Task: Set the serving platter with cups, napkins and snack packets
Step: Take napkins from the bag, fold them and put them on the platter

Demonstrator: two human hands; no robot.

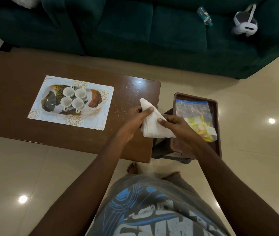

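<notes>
My left hand (136, 116) is closed on the upper corner of a stack of white napkins (154, 124), thumb pressed flat on top, and my right hand (178, 127) pinches the same stack lower down along its right edge, so both hands grip it together. The napkins hang in the air over the near right corner of the counter (16, 92), folded into a rough triangle whose long axis runs from upper left to lower right. From the napkins, the serving platter (96, 97) lies off to the left and a little farther from me, on a patterned placemat (101, 116), with four white cups (74, 98) already grouped upright in its middle. I judge the bare right end of the platter to be the natural spot for the napkins, and my left hand is the nearer one to carry them there. On the other side, just right of the counter, a brown tray (218, 126) on a low stool holds yellow snack packets (199, 126) and a clear zip bag (192, 108), close under my right hand. Crumbs or droplets speckle the counter between platter and hands. Beyond it stands a green sofa (135, 28).
</notes>
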